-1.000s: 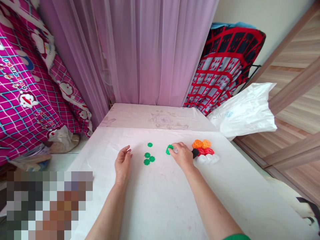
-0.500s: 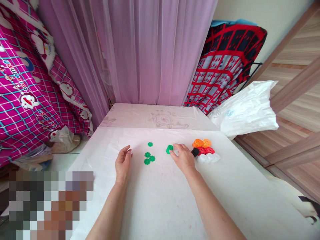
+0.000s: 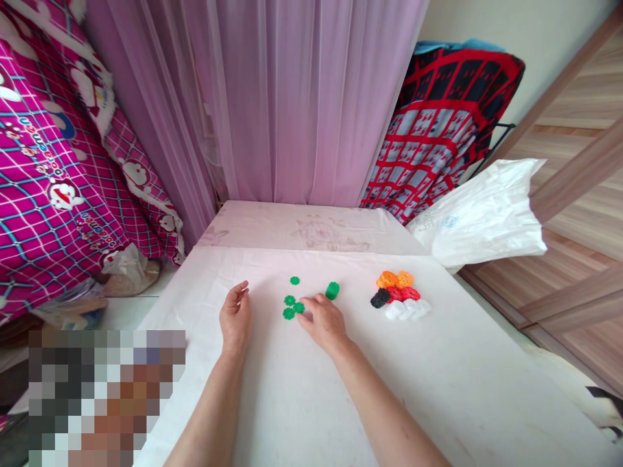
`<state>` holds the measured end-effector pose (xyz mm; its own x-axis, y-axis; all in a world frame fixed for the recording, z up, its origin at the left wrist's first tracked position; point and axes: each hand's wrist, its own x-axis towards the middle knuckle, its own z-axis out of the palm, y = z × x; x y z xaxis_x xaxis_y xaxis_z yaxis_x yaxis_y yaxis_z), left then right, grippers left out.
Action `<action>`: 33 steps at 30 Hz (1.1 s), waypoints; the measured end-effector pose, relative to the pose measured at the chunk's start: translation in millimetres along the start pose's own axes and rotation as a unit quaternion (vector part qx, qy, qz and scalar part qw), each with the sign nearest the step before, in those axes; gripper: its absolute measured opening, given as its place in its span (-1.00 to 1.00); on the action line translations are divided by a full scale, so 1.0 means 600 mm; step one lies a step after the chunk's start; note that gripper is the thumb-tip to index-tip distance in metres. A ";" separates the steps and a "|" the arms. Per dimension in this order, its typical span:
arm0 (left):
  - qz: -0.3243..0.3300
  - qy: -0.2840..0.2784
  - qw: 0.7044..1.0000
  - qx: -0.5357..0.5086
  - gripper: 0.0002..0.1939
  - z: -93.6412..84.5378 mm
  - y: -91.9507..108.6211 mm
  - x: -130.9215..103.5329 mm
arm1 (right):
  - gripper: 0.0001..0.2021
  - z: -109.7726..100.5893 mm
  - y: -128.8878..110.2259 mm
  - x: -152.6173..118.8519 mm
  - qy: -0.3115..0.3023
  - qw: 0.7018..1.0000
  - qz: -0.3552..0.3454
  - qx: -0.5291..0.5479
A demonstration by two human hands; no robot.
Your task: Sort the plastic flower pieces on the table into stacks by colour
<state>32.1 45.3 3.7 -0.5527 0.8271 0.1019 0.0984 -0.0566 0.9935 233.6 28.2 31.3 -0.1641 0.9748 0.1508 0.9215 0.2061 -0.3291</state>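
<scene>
My right hand is at the rightmost green crocheted flower of a small group, with thumb and forefinger at its edges. The flower lies flat on the table. Two other green flowers, one above and one below, are close against it. A single green flower lies farther back. Just beyond my right knuckles sits a small green crocheted pile. To the left, my left hand rests on its side, fingers loosely bent and holding nothing.
Orange, red, black and white crocheted pieces are grouped at the right of the white-covered table. A white plastic bag stands past the right edge; a purple curtain hangs behind.
My right hand has let go of the green pile and moved left to the green flowers. The pile stays on the table. My left hand has barely shifted.
</scene>
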 end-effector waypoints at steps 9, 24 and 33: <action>0.162 -0.065 0.926 0.334 -0.73 -0.035 -0.003 0.016 | -0.88 0.018 -0.004 -0.006 0.030 0.999 -0.003 -0.016; 0.184 -0.201 0.735 0.620 -0.37 -0.036 0.016 0.012 | -0.84 -0.070 0.113 0.033 0.100 0.990 0.091 -0.039; 0.184 -0.193 0.742 0.616 -0.37 -0.038 0.015 0.011 | -0.83 -0.069 0.107 0.041 0.061 0.992 0.096 -0.055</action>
<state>10.7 37.8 14.3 -0.0470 0.9942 0.0965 0.9961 0.0393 0.0795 302.9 62.0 52.3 0.0555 0.9764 0.2090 0.9658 0.0007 -0.2594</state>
